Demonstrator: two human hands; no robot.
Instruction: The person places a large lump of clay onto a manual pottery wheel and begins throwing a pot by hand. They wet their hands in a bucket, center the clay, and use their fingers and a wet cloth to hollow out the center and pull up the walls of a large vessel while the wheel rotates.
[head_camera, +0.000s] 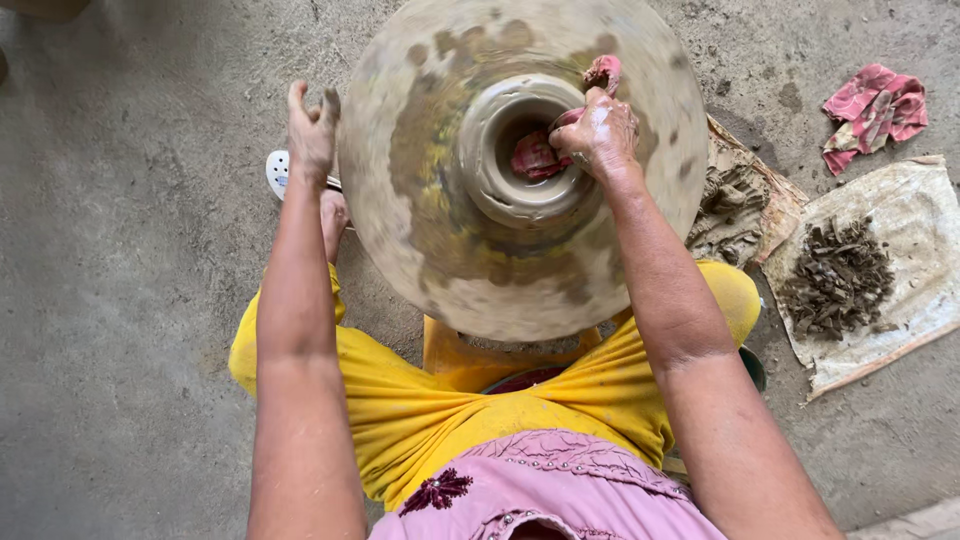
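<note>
the right hand (600, 130) was at the rim of a wet clay pot (520, 150), its grip pinched on a red cloth (540, 155) that hung down inside the pot's mouth, with one end sticking up above the knuckles. the pot stood at the middle of a round, clay-smeared wheel (420, 230) that looked blurred. the left hand (312, 130) was at the wheel's left edge, its muddy fingers spread and slightly curled, holding nothing; whether it touched the wheel could not be told. a white sandal (277, 172) lay on the concrete floor (120, 300) just beside that hand. to the right of the wheel, a lump of clay (735, 205) sat on a sheet, and a pile of dark clay scraps (838, 278) lay on a pale sack (910, 215). a second red cloth (877, 108) lay crumpled on the floor beyond them.
</note>
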